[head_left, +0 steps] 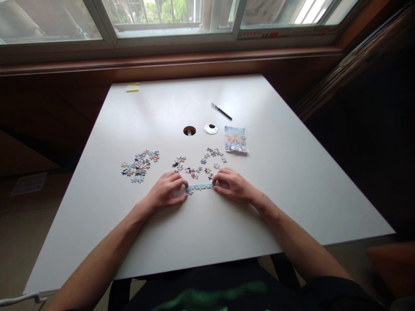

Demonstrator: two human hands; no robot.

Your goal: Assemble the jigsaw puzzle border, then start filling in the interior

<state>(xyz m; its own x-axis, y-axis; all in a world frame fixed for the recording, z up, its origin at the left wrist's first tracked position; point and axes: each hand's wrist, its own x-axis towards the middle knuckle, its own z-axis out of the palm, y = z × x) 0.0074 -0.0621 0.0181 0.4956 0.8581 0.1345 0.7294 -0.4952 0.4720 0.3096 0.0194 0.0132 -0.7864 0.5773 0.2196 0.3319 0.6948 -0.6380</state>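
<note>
A short light-blue strip of joined puzzle pieces (200,187) lies on the white table (292,172). My left hand (167,190) rests at its left end with fingers curled and fingertips pinched on the strip. My right hand (231,183) pinches the strip's right end in the same way. Just beyond my fingers lie several loose puzzle pieces (197,169). A larger heap of pieces (140,166) is further left.
A printed puzzle picture card (236,139) lies right of the pieces. Behind it are a round cable hole (189,130), its removed cap (210,128), a black pen (221,111) and a yellow sticky-note pad (132,87). A window sill runs behind the table.
</note>
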